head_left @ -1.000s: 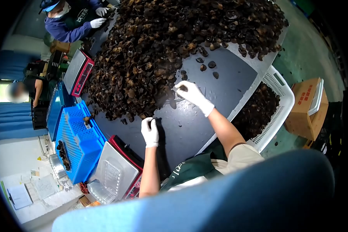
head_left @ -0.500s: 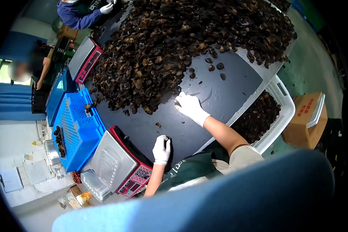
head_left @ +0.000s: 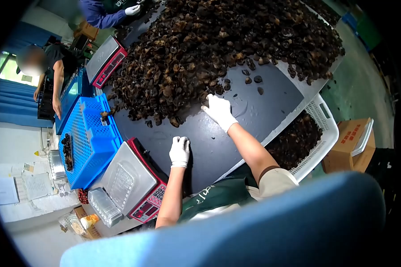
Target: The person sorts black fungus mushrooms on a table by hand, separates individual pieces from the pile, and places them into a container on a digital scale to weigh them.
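Note:
A broad heap of dark brown, dried mushroom-like pieces covers the far part of the dark table. At the heap's near edge is my right hand in a white glove, its fingers bent against the pieces; what lies between thumb and fingers is hard to make out. My left hand, also gloved in white, rests lower on the table with its fingers curled in. Whatever it may hold is hidden. A few loose pieces lie to the right of the heap.
Left of my left hand stands a red-framed scale, with a clear plastic tray beside it. Beyond are a blue crate and a second scale. A white basket of pieces stands right, near a carton. Two other people work nearby.
My left hand has moved up the table, over the spot where a small loose piece lay. My right hand has moved up to the heap's edge. Beyond the crate, a person leans in further.

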### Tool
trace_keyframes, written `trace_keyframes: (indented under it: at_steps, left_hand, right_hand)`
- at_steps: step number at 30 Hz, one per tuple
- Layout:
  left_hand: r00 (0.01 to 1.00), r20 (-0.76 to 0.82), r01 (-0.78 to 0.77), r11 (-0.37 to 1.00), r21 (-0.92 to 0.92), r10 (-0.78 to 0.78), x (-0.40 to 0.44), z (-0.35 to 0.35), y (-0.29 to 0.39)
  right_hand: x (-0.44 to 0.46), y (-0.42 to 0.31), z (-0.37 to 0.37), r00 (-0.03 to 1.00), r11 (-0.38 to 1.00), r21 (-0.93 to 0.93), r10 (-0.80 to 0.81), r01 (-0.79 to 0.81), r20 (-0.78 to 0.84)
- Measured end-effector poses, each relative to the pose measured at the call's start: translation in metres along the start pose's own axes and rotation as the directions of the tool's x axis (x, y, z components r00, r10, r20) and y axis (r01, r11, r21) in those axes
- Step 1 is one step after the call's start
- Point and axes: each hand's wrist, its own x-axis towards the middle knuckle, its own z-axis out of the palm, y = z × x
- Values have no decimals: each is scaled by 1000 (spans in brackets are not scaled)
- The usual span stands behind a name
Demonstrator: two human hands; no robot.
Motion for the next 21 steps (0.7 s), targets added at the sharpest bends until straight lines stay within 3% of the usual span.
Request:
trace_keyframes:
  at_steps: [3,5,6,7,9,11,12,13,14,15,16,17,19,21]
  left_hand:
    - [994,-95,-61,986,-153,46,-3,-5,-15]
    - [984,-175,-28,956,-294,-25,-10,-16,-19]
    - [975,-149,91,910,-405,-164,-15,-26,-12]
    - [969,-130,142,906,-399,-209,-21,-33,-12]
    - [991,-109,40,947,-319,-78,-33,-39,-9]
    - [993,-79,-104,976,-189,91,-45,-33,-2]
    - [998,-8,-68,994,-88,67,-53,-25,3]
    - [998,60,-38,999,15,37,-62,-16,7]
    - [998,12,-63,996,57,63,-68,-5,5]
    - [1000,27,-11,1000,15,11,-68,-4,8]
    - [999,38,-11,1000,-29,12,-67,-7,7]
    - [999,46,-8,997,-72,11,-67,-10,5]
    - [998,-54,-58,920,-387,40,-73,-41,12]
    - [981,-192,-51,907,-418,-33,-78,-95,26]
  right_hand:
    - [-4,4,3,995,998,-8,-61,61,-78]
    - [-6,9,5,992,996,34,-78,82,-101]
    - [-9,13,5,989,991,89,-89,100,-122]
    - [-11,15,6,985,983,143,-98,119,-144]
    - [-16,17,10,968,973,146,-150,181,-201]
    - [-17,17,11,972,934,326,-72,145,-226]
    - [-19,14,8,943,909,367,-74,197,-323]
    - [-16,15,6,975,886,454,14,90,-220]
    - [-15,17,4,996,601,798,89,-42,-15]
    - [-14,14,-3,976,199,956,67,-217,207]
    - [-19,11,-10,936,-100,931,-54,-352,348]
    - [-27,4,-10,885,-324,829,-63,-455,462]
    - [-39,-29,-1,775,-436,646,-259,-627,577]
    - [-48,-71,-3,737,-285,683,-336,-673,586]
